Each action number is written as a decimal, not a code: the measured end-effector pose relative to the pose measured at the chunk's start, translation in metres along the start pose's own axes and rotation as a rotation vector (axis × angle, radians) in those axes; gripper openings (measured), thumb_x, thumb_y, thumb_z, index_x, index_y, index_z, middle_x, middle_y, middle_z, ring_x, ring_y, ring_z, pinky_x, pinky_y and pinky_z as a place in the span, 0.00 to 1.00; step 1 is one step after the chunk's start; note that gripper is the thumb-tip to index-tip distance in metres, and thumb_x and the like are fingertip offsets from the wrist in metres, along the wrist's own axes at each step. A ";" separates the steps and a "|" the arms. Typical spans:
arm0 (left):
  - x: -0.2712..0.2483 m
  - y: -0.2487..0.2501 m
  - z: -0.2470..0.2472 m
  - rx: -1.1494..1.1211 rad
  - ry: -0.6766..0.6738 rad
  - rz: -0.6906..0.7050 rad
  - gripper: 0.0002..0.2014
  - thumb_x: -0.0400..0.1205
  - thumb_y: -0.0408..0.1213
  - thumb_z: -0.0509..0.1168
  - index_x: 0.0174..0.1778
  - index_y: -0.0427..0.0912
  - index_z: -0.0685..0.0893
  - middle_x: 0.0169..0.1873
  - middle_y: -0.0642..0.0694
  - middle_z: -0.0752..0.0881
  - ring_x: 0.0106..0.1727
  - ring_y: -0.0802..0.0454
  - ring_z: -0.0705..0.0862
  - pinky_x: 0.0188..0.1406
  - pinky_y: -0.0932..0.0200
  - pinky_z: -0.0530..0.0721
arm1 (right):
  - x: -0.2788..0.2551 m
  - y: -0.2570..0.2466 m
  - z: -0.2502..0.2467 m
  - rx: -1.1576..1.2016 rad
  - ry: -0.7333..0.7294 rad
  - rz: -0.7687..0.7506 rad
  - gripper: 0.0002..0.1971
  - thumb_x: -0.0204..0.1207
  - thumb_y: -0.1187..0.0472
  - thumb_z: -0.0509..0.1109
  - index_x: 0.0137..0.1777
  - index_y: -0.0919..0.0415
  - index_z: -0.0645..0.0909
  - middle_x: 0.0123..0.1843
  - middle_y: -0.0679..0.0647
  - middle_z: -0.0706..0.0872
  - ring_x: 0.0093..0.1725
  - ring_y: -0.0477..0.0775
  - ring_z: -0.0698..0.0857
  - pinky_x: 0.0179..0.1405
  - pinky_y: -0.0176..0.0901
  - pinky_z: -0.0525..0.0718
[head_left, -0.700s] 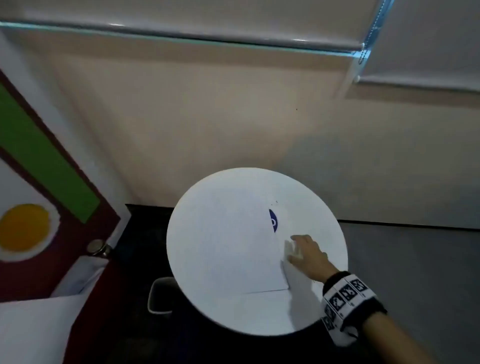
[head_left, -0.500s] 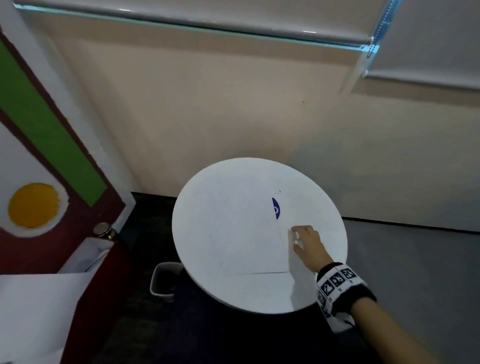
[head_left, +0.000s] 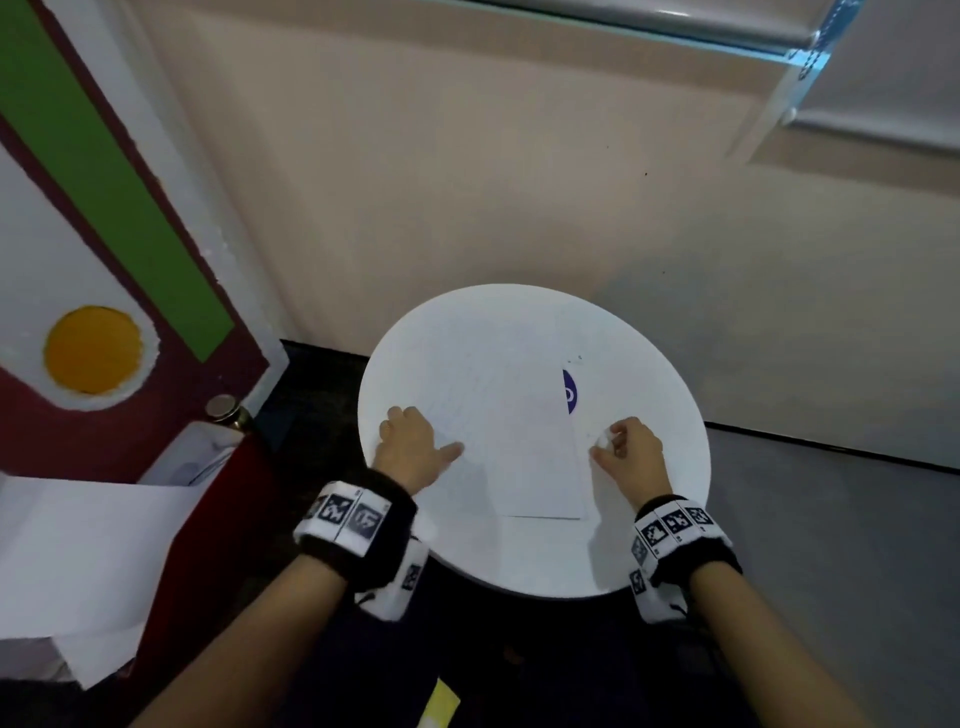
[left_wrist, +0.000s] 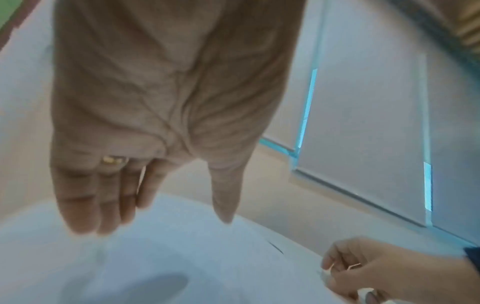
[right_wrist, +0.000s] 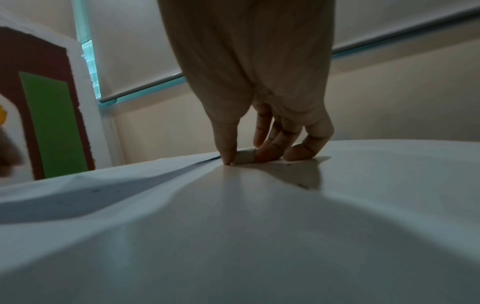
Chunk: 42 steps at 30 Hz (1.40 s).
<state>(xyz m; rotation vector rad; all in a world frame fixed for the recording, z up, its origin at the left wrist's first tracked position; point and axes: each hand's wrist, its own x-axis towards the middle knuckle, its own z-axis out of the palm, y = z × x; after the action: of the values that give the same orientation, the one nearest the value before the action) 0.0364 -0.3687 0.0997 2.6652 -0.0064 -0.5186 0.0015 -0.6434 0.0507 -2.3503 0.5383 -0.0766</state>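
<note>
A white sheet of paper (head_left: 514, 447) lies on a round white table (head_left: 649, 519), partly covering a blue round mark (head_left: 570, 397). My right hand (head_left: 605, 447) is at the paper's right edge. Its thumb and fingers pinch a small white block (right_wrist: 245, 157) and hold it down on the surface. My left hand (head_left: 415, 447) lies on the left part of the sheet with thumb spread towards the middle. In the left wrist view its fingers (left_wrist: 85, 205) are straight, tips at the table, with nothing in them.
A painted board (head_left: 104, 260) with a green stripe and an orange disc leans at the left. Below it are loose white sheets (head_left: 78, 561) and a metal-capped bottle (head_left: 223, 408). The wall stands close behind the table. A yellow scrap (head_left: 441, 701) lies on the dark floor.
My left hand has come into view and settled on the paper's left side. The right hand stays at the paper's right edge with the white block. The view has tilted down.
</note>
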 end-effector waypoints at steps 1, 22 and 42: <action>0.006 0.012 0.008 0.008 0.006 -0.050 0.40 0.79 0.58 0.66 0.73 0.28 0.62 0.71 0.35 0.65 0.73 0.37 0.66 0.67 0.49 0.70 | -0.001 0.003 -0.001 0.023 0.002 0.016 0.16 0.70 0.65 0.76 0.55 0.68 0.77 0.50 0.59 0.80 0.51 0.60 0.80 0.55 0.53 0.80; 0.015 0.044 0.025 0.088 -0.060 -0.202 0.69 0.64 0.56 0.81 0.83 0.39 0.34 0.74 0.28 0.54 0.76 0.32 0.63 0.65 0.46 0.78 | 0.007 -0.042 -0.002 0.219 -0.225 -0.178 0.07 0.74 0.70 0.69 0.50 0.62 0.79 0.53 0.60 0.83 0.45 0.62 0.86 0.37 0.30 0.79; -0.021 0.017 0.011 -0.293 0.281 0.428 0.20 0.80 0.25 0.58 0.30 0.48 0.56 0.23 0.51 0.60 0.28 0.51 0.59 0.28 0.54 0.58 | -0.014 -0.032 -0.004 0.263 -0.396 -0.102 0.04 0.73 0.68 0.72 0.45 0.66 0.81 0.34 0.58 0.82 0.28 0.49 0.80 0.28 0.32 0.80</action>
<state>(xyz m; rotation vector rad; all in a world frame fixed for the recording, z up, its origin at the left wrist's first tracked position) 0.0144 -0.3864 0.1050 2.3296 -0.3782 -0.0035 -0.0011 -0.6193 0.0762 -2.0607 0.1992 0.2520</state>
